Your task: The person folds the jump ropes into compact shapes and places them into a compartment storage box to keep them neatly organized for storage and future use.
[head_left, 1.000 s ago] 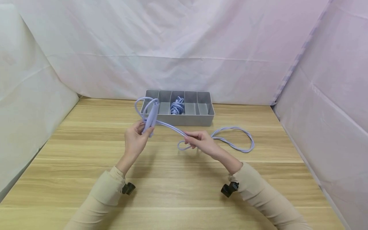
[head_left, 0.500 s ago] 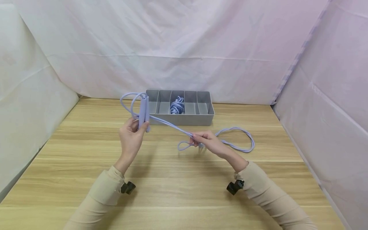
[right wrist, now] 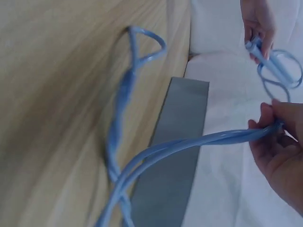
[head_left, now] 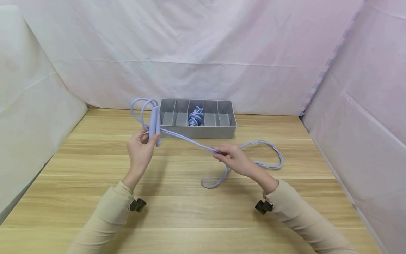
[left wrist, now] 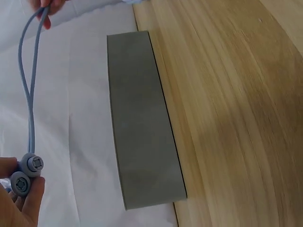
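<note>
My left hand [head_left: 139, 151] grips the two pale violet-blue handles [head_left: 152, 121] of a jump rope side by side, nearly upright. Their round ends [left wrist: 21, 183] face the left wrist camera. From their tops the cord arcs left and runs back behind the fingers. Stretched between the hands is the doubled cord [right wrist: 203, 140], pinched by my right hand [head_left: 236, 160] between thumb and fingers. Beyond that hand, one loop [head_left: 261, 141] of cord lies at the right, and a shorter twisted end [head_left: 219, 182] hangs toward the table. The right palm partly hides the cord.
A grey box [head_left: 203, 132] with several compartments stands at the back of the wooden table [head_left: 190, 211]. Its middle compartment holds a bundled blue cord [head_left: 195, 117]. White cloth [head_left: 203, 42] hangs behind and at both sides.
The left hand has moved left with the handles, which now stand more upright. The right hand has shifted right along with the cord, and the short loop has swung nearer the front.
</note>
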`<control>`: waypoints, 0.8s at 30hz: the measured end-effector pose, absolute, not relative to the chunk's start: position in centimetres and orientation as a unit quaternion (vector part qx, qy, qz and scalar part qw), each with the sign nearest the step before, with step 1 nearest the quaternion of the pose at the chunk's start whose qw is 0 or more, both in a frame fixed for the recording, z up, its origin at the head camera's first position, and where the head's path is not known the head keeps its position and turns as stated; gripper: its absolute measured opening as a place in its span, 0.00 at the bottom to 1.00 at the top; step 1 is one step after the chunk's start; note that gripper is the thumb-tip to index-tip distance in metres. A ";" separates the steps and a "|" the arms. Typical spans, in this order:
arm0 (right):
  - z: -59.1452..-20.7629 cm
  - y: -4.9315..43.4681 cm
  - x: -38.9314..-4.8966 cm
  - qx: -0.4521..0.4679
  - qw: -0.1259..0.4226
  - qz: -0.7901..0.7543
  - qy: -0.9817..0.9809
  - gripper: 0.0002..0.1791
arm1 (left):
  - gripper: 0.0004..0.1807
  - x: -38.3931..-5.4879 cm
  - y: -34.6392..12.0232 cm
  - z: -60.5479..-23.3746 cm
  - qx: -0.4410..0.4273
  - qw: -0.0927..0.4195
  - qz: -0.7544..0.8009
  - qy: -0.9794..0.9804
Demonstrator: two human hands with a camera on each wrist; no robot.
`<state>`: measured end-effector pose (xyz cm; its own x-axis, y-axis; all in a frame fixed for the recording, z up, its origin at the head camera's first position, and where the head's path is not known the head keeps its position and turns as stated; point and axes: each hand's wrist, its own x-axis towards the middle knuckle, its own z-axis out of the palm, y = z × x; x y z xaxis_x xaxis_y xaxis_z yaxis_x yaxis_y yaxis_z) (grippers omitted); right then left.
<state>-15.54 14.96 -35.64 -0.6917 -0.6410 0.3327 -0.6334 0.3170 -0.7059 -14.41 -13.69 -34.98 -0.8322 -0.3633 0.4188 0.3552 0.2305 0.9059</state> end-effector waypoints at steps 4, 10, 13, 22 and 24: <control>-34.5 14.3 -14.5 -0.463 -0.092 -0.308 0.826 0.15 | 0.16 -14.6 -14.1 -35.1 -0.006 0.294 -0.542 -0.787; -33.0 13.0 -12.8 -0.520 -0.147 -0.207 0.816 0.11 | 0.13 -14.8 -14.1 -35.3 -0.055 0.342 -0.355 -0.868; -32.5 12.2 -12.4 -0.556 -0.183 -0.178 0.791 0.08 | 0.10 -14.7 -13.8 -35.5 -0.073 0.340 -0.269 -0.898; -30.2 10.8 -12.9 -0.599 -0.263 -0.145 0.742 0.04 | 0.03 -13.3 -11.6 -36.2 -0.198 0.247 -0.074 -0.946; -29.8 10.8 -13.1 -0.596 -0.258 -0.150 0.746 0.05 | 0.05 -12.7 -10.9 -36.5 -0.222 0.217 -0.048 -0.949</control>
<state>-13.08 10.79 -29.82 -0.1567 -0.8113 0.5632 -0.9660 0.2446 0.0837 -12.70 -10.93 -36.52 -0.8071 0.4002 0.4340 0.4416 0.8972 -0.0060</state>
